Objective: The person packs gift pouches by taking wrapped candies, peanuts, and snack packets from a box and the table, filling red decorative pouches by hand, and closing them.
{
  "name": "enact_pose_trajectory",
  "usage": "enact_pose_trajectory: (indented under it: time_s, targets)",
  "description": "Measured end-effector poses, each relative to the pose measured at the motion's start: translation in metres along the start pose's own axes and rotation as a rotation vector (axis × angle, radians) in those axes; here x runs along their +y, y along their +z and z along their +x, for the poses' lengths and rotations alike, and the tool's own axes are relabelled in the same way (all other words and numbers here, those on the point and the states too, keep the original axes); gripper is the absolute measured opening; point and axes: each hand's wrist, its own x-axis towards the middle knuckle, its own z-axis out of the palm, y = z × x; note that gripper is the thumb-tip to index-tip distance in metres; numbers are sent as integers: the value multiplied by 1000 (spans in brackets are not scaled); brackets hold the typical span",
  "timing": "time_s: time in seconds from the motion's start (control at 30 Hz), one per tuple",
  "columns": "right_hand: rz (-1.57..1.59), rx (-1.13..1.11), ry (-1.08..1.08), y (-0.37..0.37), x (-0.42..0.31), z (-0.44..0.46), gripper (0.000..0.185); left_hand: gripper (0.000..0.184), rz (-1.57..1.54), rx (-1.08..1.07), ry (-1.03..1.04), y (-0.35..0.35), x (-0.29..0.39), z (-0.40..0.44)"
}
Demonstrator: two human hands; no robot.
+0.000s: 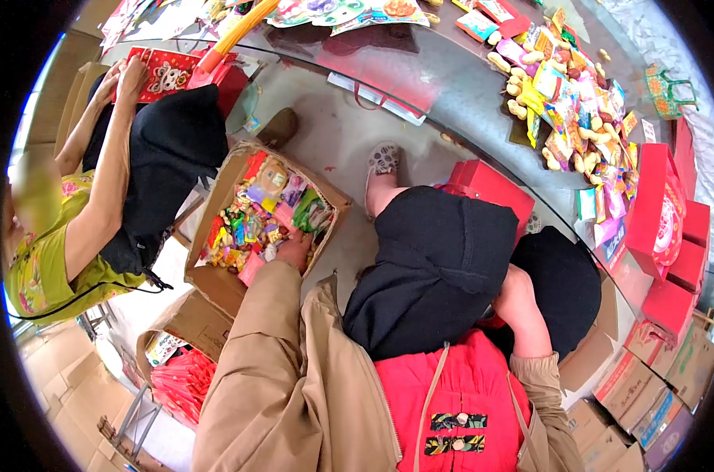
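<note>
My left hand (295, 250) reaches into an open cardboard box (216, 286) of mixed wrapped sweets (250, 216). Its fingers lie among the sweets, partly hidden, so their grip cannot be made out. Over on the right, my right hand (516, 297) is down between my black-clad legs, with the fingers hidden behind the dark cloth. Something red shows just beside that hand. Near my knees stands a red gift box (490, 187).
A glass-topped table (451, 102) curves across the front, bearing sweets and peanuts (581, 118). Red boxes (656, 212) stand at its right end. At left, a seated co-worker (89, 220) holds a red bag (166, 75). Cartons (636, 385) are stacked at lower right.
</note>
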Motion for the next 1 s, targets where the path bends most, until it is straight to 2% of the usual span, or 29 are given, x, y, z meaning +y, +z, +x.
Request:
enact_pose_trajectory:
  time_s: [0.17, 0.27, 0.33, 0.4, 0.43, 0.5, 0.57, 0.6, 0.7, 0.8, 0.9, 0.93, 1.0]
  targets:
    - [-6, -15, -9, -1, 4, 0, 32, 37, -31, -103, -86, -28, 26, -3]
    - [-9, -8, 2, 1, 6, -1, 31, 31, -248, 36, -26, -13, 13, -5]
    - [12, 13, 5, 2, 5, 0, 27, 27, -448, 62, -26, 31, -17, 14]
    - [14, 16, 4, 1, 3, 0, 27, 26, -533, 74, -94, 30, -14, 12]
    - [13, 20, 3, 0, 2, 0, 28, 26, -517, 74, -159, 2, 10, 0]
    - [8, 16, -29, -1, 3, -1, 31, 27, -410, 52, -149, -1, 13, 2]
    - [0, 7, -33, -2, 4, -4, 32, 27, -228, 2, -8, 38, -17, 18]
    - [-4, 1, -25, -2, 5, -4, 32, 26, -268, 10, -21, 28, -11, 12]
    - [-18, 2, -26, 0, 7, -6, 33, 23, -255, 132, 8, 63, -34, 21]
    - [-29, 12, -26, -3, 6, -5, 33, 24, -380, 198, 135, 61, -56, 15]
    - [-40, 13, -34, -3, 8, -6, 34, 29, -598, 404, -62, 49, -48, 4]
    - [-44, 12, -40, -1, 9, -6, 35, 26, -509, 480, -40, 19, -28, -12]
    - [-21, 22, -25, 1, 10, -7, 31, 22, -1027, 317, -209, -24, -13, -24]
